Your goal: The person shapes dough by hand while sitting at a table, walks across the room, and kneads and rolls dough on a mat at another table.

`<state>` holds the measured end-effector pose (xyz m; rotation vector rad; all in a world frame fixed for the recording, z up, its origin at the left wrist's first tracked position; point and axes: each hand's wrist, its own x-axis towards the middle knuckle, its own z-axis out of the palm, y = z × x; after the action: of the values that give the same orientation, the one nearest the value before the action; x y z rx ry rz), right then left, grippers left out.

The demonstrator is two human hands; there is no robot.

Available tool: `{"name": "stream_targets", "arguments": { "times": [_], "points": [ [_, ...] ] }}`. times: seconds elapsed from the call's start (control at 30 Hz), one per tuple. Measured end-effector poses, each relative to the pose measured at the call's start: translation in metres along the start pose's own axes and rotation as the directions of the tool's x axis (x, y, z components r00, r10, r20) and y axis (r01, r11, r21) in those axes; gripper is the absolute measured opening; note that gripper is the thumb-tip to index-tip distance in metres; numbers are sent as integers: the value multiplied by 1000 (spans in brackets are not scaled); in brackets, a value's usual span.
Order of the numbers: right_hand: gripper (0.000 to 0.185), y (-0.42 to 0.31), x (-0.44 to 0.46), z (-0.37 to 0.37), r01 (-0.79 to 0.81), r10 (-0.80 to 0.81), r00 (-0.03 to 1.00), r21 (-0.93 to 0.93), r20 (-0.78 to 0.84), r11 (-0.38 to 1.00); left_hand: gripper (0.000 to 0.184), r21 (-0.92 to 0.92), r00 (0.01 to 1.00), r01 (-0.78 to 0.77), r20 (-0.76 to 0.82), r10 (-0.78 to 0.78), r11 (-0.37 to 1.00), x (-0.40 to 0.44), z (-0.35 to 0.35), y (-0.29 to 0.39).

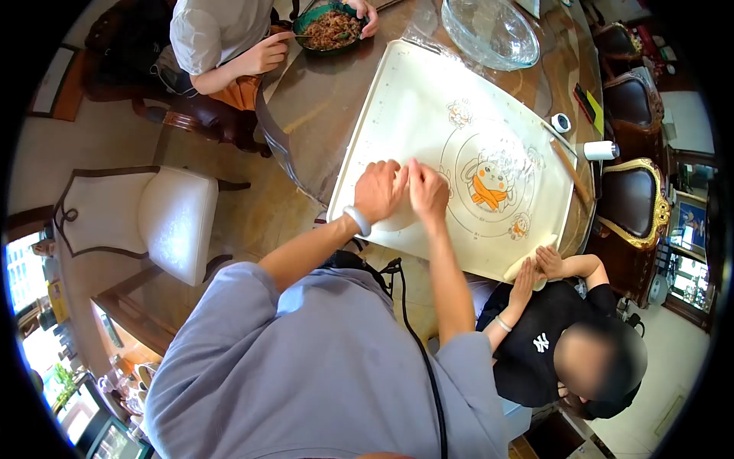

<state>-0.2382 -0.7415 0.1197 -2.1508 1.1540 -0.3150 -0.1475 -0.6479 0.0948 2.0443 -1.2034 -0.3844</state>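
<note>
A brown counter carries a cream mat, read here as a clock face. Near its 8 o'clock, the left hand and right hand are curled close together over it; whether they pinch anything, I cannot tell. A co-worker's hands rest on a pale roll at 5; a clear bowl sits at 12.

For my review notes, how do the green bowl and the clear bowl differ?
The green bowl is opaque; the clear bowl is see-through.
The green bowl looks smaller; the clear bowl, wider.
Another person's hand is at the green bowl's rim; no hand is at the clear bowl.
Both have rounded rims.
</note>
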Motion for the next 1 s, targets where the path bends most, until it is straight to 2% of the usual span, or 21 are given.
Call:
{"name": "stream_targets", "arguments": {
  "times": [0.03, 0.07, 0.17, 0.2, 0.23, 0.33, 0.37, 0.43, 0.53, 0.57, 0.6, 0.63, 0.67, 0.73, 0.83, 0.87, 0.97, 1.0],
  "points": [
    [36, 2, -13, 9, 123, -131, 984, -69, -123, 990, 24, 40, 994, -101, -27, 102, 994, -7, -1, 5],
    [18, -2, -28, 10, 196, -245, 953, -255, -178, 947, 21, 65, 991, -132, -29, 134, 989, -16, -2, 8],
    [15, 22, -46, 39, 361, -421, 753, -217, -506, 907, 15, 136, 971, -223, -52, 231, 965, -23, -3, 3],
    [15, 21, -45, 40, 398, -454, 721, -223, -523, 890, 14, 152, 961, -253, -72, 266, 955, -22, 0, -1],
    [15, 21, -41, 40, 397, -452, 734, -221, -507, 891, 13, 167, 949, -284, -89, 301, 944, -21, 2, -4],
    [13, 23, -15, 44, 377, -453, 760, -253, -466, 891, 12, 175, 980, -195, -6, 199, 965, -4, 12, -16],
    [13, 24, -9, 44, 351, -432, 781, -255, -452, 901, 13, 166, 985, -173, 22, 171, 971, 2, 16, -19],
    [17, 28, 7, 46, 252, -355, 878, -321, -321, 913, 14, 144, 987, -148, -33, 154, 978, 13, 21, -22],
    [26, 22, 33, 42, 172, -240, 948, -297, -211, 939, 23, 136, 999, 39, 21, -42, 990, 26, 21, -17],
    [28, 17, 38, 37, 57, -88, 990, -261, -108, 964, 25, 147, 993, 110, 33, -116, 983, 30, 20, -14],
    [29, 9, 42, 31, -10, -3, 999, -236, -54, 972, 28, 123, 987, 140, 58, -148, 983, 32, 19, -15],
    [31, 4, 43, 27, -77, 79, 997, -211, 0, 974, 30, 109, 989, 127, 59, -134, 986, 30, 18, -13],
    [31, 10, 39, 30, 16, -26, 993, -84, -118, 996, 31, 95, 991, 114, 62, -120, 989, 29, 17, -13],
    [32, 26, 34, 34, 253, -192, 907, 119, -375, 960, 39, 67, 992, 102, 70, -106, 993, 26, 16, -16],
    [35, 40, 8, 15, -21, 206, 861, 371, -464, 928, 45, -182, 968, 237, 133, -215, 954, 16, 9, -21],
    [39, 52, 1, 12, -109, 243, 887, 333, -392, 936, 53, -162, 979, 184, 119, -166, 969, 11, 19, -30],
    [41, 75, -7, 35, -191, 237, 937, 194, -255, 962, 60, -144, 933, 342, 167, -318, 928, 5, 16, -14],
    [40, 49, -9, 27, -332, 397, 896, 292, -201, 897, 64, -179, 905, 418, 170, -390, 891, 5, 14, -7]
  ]
}}
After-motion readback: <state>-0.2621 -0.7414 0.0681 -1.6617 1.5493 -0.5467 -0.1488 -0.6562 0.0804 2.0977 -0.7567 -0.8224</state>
